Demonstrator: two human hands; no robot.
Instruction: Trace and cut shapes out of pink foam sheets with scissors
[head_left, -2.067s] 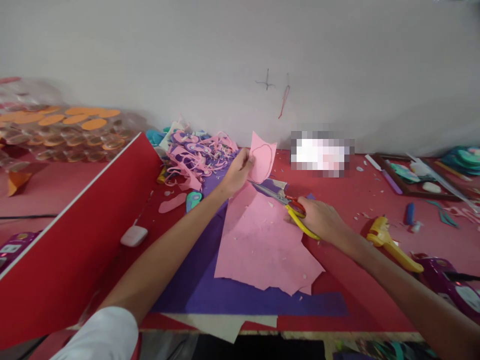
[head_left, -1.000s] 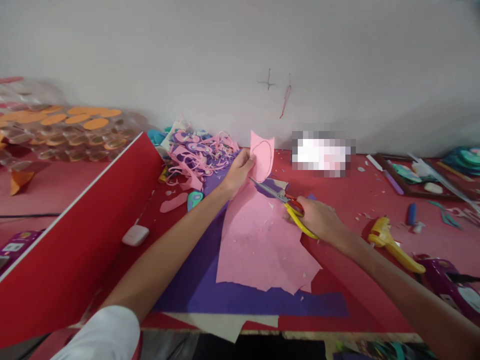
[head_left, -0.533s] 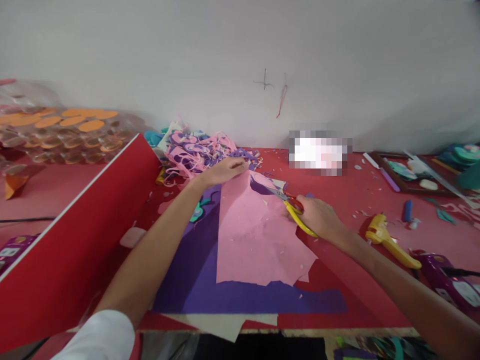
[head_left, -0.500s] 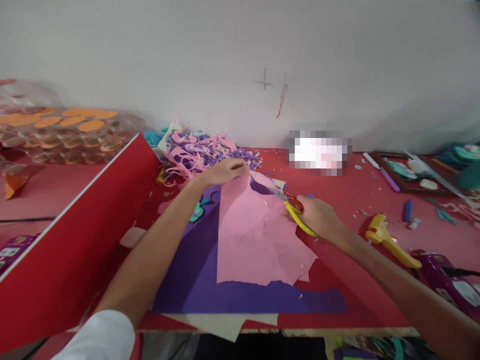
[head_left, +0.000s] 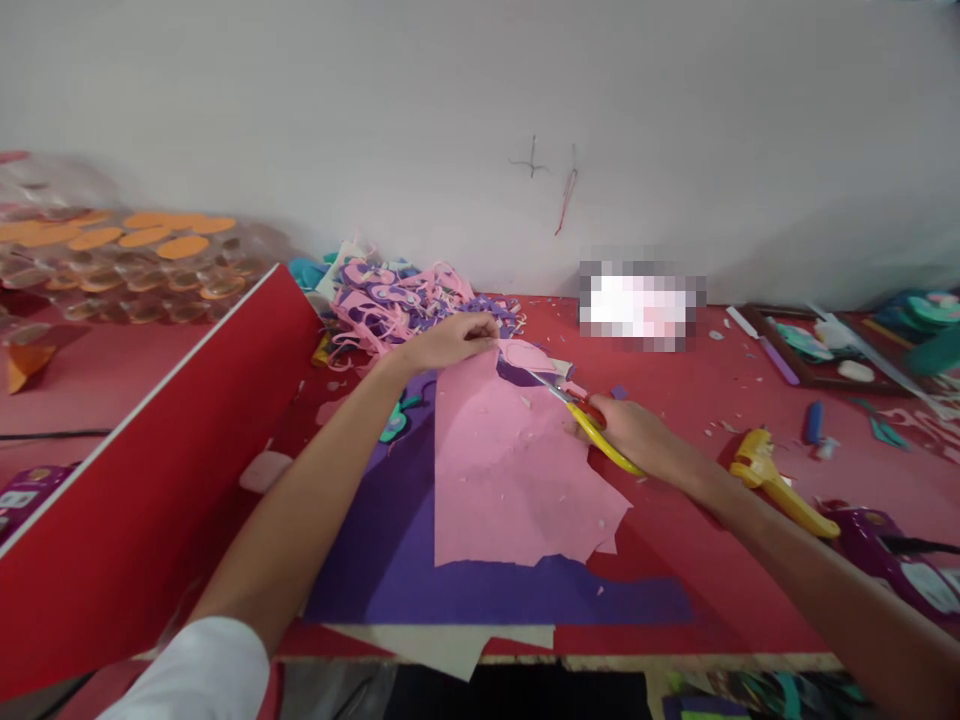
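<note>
A pink foam sheet [head_left: 517, 480] with a ragged right and lower edge lies over a larger purple sheet [head_left: 375, 570]. My left hand [head_left: 461, 338] pinches the pink sheet at its top edge. In my right hand [head_left: 637, 435] are scissors [head_left: 592, 425] with a yellow and a red handle; their blades reach into the cut at the sheet's top, beneath a partly cut rounded pink piece [head_left: 527, 356]. A small teal cutout [head_left: 394, 420] rests on the purple sheet by my left forearm.
Pink and purple scraps [head_left: 397, 300] are heaped against the wall. A red board [head_left: 172, 470] stands upright at left, near stacked clear containers with orange discs [head_left: 184, 247]. To the right are a yellow glue gun [head_left: 780, 480], a purple device [head_left: 892, 560] and a framed tray [head_left: 806, 370].
The scissors' blades have shifted slightly left and down along the cut, and their handles have come closer together. The raised pink sheet lies a little flatter by my left hand.
</note>
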